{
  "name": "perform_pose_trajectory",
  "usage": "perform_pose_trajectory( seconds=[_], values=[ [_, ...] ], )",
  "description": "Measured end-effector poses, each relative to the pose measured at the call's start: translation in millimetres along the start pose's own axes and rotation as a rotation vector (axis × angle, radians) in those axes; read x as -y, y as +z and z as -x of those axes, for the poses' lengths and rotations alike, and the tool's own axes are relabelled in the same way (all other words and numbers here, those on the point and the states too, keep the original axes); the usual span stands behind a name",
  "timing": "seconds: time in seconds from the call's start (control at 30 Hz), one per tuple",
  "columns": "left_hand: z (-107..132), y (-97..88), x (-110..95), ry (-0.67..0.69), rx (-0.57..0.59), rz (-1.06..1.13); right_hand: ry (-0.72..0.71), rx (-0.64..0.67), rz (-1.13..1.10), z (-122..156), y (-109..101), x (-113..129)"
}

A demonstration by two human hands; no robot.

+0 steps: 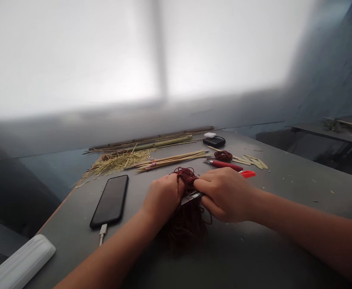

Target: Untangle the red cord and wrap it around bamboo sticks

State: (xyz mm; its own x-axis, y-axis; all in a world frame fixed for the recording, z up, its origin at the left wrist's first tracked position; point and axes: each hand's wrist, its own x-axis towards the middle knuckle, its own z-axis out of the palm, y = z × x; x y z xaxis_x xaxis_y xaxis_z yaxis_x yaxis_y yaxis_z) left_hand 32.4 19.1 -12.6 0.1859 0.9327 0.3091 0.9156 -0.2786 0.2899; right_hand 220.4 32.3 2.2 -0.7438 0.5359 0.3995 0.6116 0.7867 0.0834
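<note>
My left hand (164,196) is closed around a bundle of dark red cord (186,175). Loops of it stand up above the fist, and loose strands hang below in shadow. In my right hand (224,192) is a snap-off utility knife, its segmented blade (191,197) lying across the cord between both hands. An orange end (248,174), in line with the blade, sticks out behind the right knuckles. My right fingertips also touch the cord's side. Whether the blade's edge has gone into the strands cannot be made out.
A black phone (110,200) on a white cable and a white casing (22,261) lie left. Behind are straw-like slivers (124,160), tied sticks (170,159), bamboo stalks (172,141), a small cord coil (223,155), a red-handled tool (224,165) and a black box (214,141).
</note>
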Motion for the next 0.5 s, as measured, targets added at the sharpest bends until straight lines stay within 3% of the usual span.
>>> perform_pose_trajectory(
  seconds=[0.2, 0.33, 0.37, 0.43, 0.5],
  values=[
    [1, 3.2, -1, -0.019, 0.055, -0.055, -0.031, 0.037, -0.009, -2, -4, -2],
    [2, 5.1, 3, -0.07, 0.077, -0.016, -0.128, -0.135, -0.432, 4, -43, -15],
    [2, 5.5, 3, -0.086, 0.075, 0.004, -0.126, -0.191, -0.452, 5, -54, -21],
    [2, 5.5, 1, -0.11, 0.063, 0.059, 0.025, -0.213, -0.431, 4, -68, -34],
    [1, 4.0, -3, -0.125, 0.043, 0.138, 0.232, -0.083, -0.297, 0, -66, -44]
  ],
)
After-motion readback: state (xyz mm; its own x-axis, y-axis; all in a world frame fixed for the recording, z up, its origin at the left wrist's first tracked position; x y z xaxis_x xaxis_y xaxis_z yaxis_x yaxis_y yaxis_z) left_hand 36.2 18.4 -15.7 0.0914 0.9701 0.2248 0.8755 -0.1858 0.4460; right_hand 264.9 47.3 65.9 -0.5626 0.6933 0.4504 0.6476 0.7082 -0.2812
